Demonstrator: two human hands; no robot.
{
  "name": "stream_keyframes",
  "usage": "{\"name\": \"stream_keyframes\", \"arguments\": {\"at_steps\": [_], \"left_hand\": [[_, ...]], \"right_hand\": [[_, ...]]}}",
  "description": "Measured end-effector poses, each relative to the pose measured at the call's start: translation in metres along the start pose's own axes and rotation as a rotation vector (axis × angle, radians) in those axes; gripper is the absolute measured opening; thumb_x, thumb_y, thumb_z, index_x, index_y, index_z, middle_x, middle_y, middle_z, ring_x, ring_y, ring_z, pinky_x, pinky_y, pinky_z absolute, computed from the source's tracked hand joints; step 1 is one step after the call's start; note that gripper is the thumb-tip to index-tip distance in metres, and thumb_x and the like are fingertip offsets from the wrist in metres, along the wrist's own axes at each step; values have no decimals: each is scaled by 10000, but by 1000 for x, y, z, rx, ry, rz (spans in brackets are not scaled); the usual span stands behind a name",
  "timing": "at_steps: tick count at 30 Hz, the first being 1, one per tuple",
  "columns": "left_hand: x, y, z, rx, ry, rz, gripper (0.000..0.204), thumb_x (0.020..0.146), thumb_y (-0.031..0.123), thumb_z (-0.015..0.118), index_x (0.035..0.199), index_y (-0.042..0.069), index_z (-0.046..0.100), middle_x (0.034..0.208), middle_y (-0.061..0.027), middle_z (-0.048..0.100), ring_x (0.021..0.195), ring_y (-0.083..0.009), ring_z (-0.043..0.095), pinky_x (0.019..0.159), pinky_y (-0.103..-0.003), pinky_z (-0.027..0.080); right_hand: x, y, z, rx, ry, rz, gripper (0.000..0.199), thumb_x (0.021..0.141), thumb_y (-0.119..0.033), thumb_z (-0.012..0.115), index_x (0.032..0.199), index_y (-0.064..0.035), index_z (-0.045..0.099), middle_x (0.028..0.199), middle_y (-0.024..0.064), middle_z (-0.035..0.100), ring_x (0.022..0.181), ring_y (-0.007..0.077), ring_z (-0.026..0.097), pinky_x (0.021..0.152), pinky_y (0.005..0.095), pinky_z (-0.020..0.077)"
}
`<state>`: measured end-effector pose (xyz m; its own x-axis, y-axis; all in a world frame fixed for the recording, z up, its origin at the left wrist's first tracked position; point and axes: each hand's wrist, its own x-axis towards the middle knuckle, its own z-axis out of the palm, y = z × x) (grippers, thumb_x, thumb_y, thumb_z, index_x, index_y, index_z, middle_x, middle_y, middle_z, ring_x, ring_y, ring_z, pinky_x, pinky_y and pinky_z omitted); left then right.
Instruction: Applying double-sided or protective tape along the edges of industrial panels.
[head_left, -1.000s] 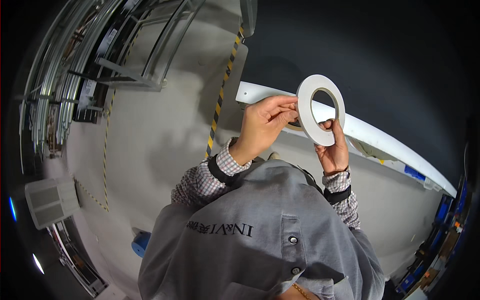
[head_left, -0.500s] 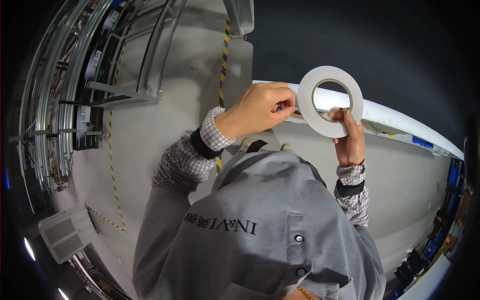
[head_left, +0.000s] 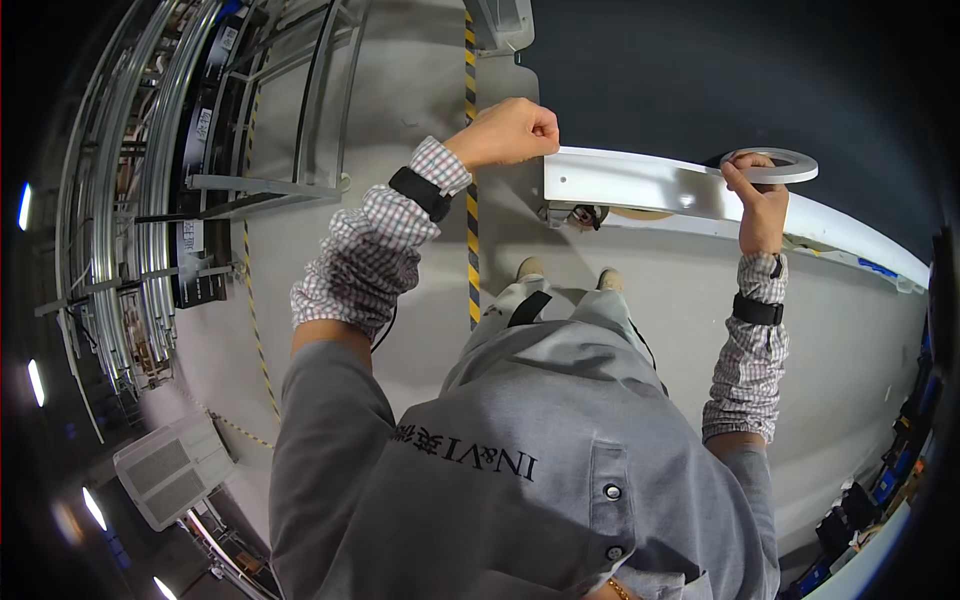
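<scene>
My right hand [head_left: 764, 205] grips a roll of white tape [head_left: 796, 174] by its ring, fingers through the core. The roll is tilted nearly flat, above the white front edge [head_left: 650, 180] of a dark-topped table [head_left: 660, 80]. My left hand [head_left: 508, 132] is closed in a pinch by the left corner of that edge. Whatever its fingertips hold is hidden. Whether a strip of tape runs between the hands cannot be made out against the white edge.
Under the table edge hangs a small dark fitting [head_left: 588, 215]. Metal frames [head_left: 310, 100] and racks of silvery tubes [head_left: 125, 200] stand at the left. Yellow-black floor tape [head_left: 472, 230] runs beside the table. Blue bins [head_left: 885, 487] line the far right.
My hands have moved well apart, the left one left and up to the table corner, the right one rightward with the roll. The roll has turned from face-on to nearly flat.
</scene>
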<state>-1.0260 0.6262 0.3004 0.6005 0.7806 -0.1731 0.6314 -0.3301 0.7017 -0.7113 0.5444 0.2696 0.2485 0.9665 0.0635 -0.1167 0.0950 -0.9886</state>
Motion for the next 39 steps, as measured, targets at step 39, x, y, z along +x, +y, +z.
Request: {"name": "stream_keyframes", "arguments": {"at_steps": [39], "left_hand": [[17, -13, 9, 12, -34, -230, 106, 655, 98, 577, 632, -4, 564, 521, -29, 512, 492, -82, 460, 471, -248, 376]], "right_hand": [[18, 66, 7, -550, 182, -404, 300, 648, -21, 712, 870, -41, 511, 836, 51, 520, 735, 173, 525, 647, 281, 461]]}}
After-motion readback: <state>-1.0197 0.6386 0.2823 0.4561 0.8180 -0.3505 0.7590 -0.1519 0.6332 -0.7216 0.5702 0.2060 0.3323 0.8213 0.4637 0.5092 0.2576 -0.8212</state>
